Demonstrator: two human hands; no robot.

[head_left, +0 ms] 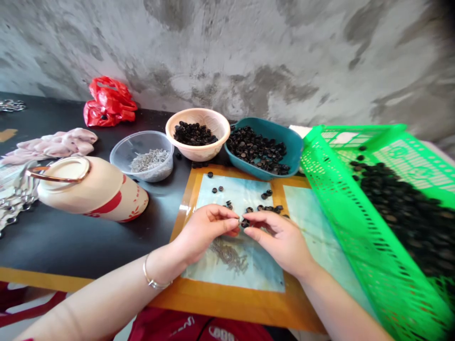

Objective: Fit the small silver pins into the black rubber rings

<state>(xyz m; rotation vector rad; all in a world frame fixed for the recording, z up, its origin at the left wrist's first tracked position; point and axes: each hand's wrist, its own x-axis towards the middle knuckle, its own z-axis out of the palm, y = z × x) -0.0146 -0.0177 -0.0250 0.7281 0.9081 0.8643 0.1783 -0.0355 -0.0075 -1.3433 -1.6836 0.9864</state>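
My left hand [208, 229] and my right hand [280, 241] meet above a glass-topped board with an orange border [234, 303]. The left fingertips pinch something thin, probably a small metal pin [238, 219]. A small black bead [245, 223] sits at my right fingertips, touching or very near that pin. Several loose black beads [266, 194] lie on the board just beyond my hands. A scattered heap of thin metal pins [229, 255] lies on the board below my hands.
A pink bowl of black beads [216, 123], a teal tray of beads [298, 147] and a clear tub of pins [142, 154] stand beyond the board. A green plastic basket of beads [355, 227] tilts at the right. A cream jar [92, 189] lies at the left.
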